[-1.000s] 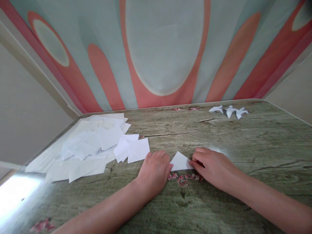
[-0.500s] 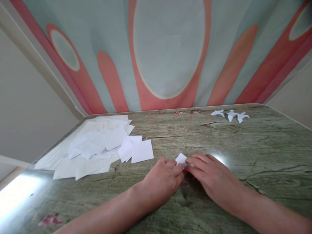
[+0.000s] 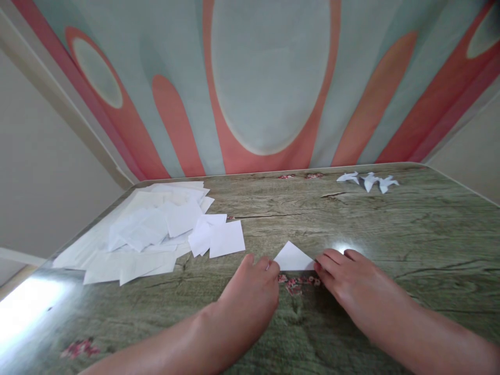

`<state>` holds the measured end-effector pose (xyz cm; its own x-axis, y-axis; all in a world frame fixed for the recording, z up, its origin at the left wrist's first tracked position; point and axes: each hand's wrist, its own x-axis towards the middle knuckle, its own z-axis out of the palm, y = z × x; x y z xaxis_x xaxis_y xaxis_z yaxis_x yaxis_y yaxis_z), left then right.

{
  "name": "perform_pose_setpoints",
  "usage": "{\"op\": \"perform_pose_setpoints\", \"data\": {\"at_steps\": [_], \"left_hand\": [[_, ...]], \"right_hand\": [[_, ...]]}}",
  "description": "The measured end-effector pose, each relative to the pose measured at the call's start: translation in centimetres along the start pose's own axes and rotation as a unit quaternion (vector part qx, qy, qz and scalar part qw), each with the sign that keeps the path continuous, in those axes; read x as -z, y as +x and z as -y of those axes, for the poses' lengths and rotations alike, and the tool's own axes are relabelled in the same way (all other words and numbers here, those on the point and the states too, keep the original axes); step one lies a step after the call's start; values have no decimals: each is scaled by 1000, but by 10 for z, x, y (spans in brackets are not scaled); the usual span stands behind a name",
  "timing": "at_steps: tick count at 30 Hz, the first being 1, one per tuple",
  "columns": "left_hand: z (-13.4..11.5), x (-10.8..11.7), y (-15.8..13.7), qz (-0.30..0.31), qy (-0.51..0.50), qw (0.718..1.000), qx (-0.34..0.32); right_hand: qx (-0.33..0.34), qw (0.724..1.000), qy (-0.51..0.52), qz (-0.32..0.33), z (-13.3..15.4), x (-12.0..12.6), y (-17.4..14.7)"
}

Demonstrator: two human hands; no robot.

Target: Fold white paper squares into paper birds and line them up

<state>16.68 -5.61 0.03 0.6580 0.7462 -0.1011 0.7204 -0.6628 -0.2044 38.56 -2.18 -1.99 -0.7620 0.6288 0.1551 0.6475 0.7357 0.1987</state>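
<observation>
A small white sheet of paper (image 3: 292,259), folded into a triangle, lies on the table with its peak pointing away from me. My left hand (image 3: 255,284) pinches its left corner, the fingers closed and covering that tip. At the right corner my right hand (image 3: 341,273) has its fingertips closed on the paper's edge. The long straight side of the triangle faces me, between both hands.
White square papers (image 3: 227,239) lie left of my hands, beside a large spread pile of white sheets (image 3: 144,229). Several folded paper birds (image 3: 369,181) stand at the back right. The wood-grain table (image 3: 429,234) meets a patterned curtain (image 3: 269,78) behind.
My hands have moved apart, the left one leftward and the right one slightly rightward. More of the paper now shows, as a wide flat triangle instead of a small piece bunched between the fingers.
</observation>
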Motion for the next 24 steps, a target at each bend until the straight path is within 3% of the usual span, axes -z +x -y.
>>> {"op": "perform_pose_setpoints", "data": {"at_steps": [6, 10, 16, 24], "left_hand": [[6, 7, -3, 33, 5, 999, 14], [17, 14, -2, 38, -72, 995, 59], [28, -7, 11, -95, -247, 952, 153], [22, -31, 29, -171, -403, 880, 186]], "right_hand": [[-11, 999, 33, 28, -12, 6, -3], [-83, 984, 156, 25, -23, 4, 0], [-154, 937, 312, -20, -27, -17, 13], [-160, 913, 369, -71, -13, -30, 20]]}}
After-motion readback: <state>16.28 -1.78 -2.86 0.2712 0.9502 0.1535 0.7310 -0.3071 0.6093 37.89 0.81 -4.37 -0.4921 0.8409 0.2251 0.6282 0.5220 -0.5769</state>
